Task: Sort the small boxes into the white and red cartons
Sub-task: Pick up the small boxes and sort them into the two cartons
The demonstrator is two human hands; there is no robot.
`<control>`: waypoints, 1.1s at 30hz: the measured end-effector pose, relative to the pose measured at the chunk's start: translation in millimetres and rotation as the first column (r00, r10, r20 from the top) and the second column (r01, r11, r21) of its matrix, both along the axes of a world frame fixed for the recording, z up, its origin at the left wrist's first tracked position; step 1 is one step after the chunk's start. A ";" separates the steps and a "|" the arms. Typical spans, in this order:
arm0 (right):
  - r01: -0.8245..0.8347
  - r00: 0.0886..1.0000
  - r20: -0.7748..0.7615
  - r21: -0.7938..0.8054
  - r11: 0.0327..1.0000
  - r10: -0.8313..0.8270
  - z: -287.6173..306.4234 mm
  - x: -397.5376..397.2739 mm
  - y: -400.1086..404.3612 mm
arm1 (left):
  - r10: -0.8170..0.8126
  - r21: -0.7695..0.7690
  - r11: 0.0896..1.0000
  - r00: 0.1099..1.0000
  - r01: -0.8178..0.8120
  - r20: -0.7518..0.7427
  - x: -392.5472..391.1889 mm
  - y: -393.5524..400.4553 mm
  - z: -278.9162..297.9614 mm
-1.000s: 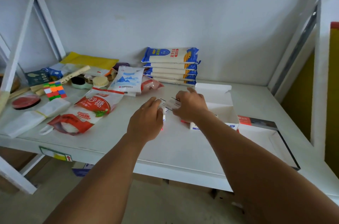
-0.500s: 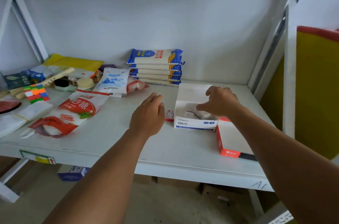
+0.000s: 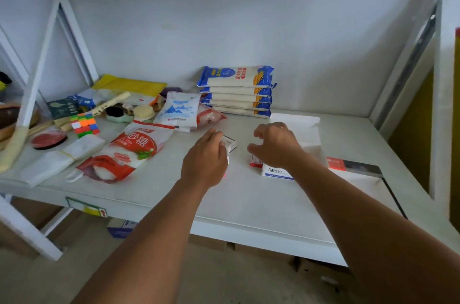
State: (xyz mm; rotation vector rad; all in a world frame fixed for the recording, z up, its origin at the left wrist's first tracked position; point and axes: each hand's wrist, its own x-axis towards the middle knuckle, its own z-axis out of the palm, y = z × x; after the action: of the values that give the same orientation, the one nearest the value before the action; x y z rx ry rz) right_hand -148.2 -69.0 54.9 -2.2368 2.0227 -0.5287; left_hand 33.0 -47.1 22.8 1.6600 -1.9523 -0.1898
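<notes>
My left hand point(image 3: 205, 158) grips a small white box point(image 3: 230, 142) at the middle of the shelf. My right hand point(image 3: 275, 145) hovers just to its right with loosely curled fingers and nothing in them. Under its thumb a small red and white box point(image 3: 255, 162) stands against the white carton point(image 3: 275, 172). That carton is open, its lid flap point(image 3: 298, 124) raised behind my hand, and my wrist hides its inside. The red carton point(image 3: 336, 163) lies open to the right of it, partly behind my forearm.
A red sugar bag point(image 3: 129, 152), a blue and white pouch point(image 3: 178, 110), a stack of noodle packs point(image 3: 236, 91), a colour cube point(image 3: 84, 125) and brushes crowd the left and back of the shelf point(image 3: 249, 204). Slanted shelf struts rise at both sides.
My right hand has come out of the white carton and moved left, now empty. My left hand has closed on a small white box. The view has shifted slightly.
</notes>
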 end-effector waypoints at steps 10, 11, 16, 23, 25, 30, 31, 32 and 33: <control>-0.080 0.975 -0.201 0.087 0.993 0.096 -29.2 60.5 -31.4 | 0.042 -0.020 0.999 0.999 -0.043 -0.018 19.6 -15.0 -19.1; -0.090 0.972 -0.210 0.091 0.992 0.107 -30.9 62.8 -33.7 | 0.043 -0.015 0.999 0.999 -0.044 -0.018 19.8 -16.9 -20.5; -0.072 0.972 -0.221 0.026 0.997 0.075 -36.5 65.0 -42.7 | 0.052 0.000 0.999 0.998 -0.052 -0.018 23.9 -25.2 -26.8; -0.050 0.993 -0.106 -0.067 0.996 0.043 -7.1 47.8 -32.0 | 0.052 0.013 0.999 0.999 -0.052 -0.014 21.1 -24.9 -27.1; 0.015 1.000 -0.024 -0.064 0.998 -0.017 13.3 30.7 -24.9 | 0.055 0.015 0.998 0.998 -0.054 -0.023 18.4 -23.0 -23.7; 0.235 0.971 0.071 -0.114 0.965 -0.228 36.8 -20.6 6.1 | 0.006 -0.037 0.999 0.997 -0.009 -0.083 2.2 -10.2 -9.3; 0.275 0.961 0.073 -0.123 0.954 -0.268 35.1 -28.1 11.3 | -0.007 -0.053 0.999 0.996 0.003 -0.085 -1.5 -7.6 -6.1; 0.302 0.953 0.073 -0.123 0.946 -0.294 32.5 -33.1 16.1 | -0.016 -0.067 0.998 0.996 0.010 -0.084 -4.8 -5.1 -3.3; 0.315 0.949 0.064 -0.107 0.943 -0.310 29.2 -36.1 19.9 | -0.021 -0.077 0.997 0.996 0.014 -0.081 -7.6 -3.2 -0.7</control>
State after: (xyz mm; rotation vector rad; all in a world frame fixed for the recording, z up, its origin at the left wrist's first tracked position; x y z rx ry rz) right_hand -184.3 -49.1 84.0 -1.9447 2.3961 -0.7347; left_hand 25.5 -50.3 22.1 1.5620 -1.8900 -0.1847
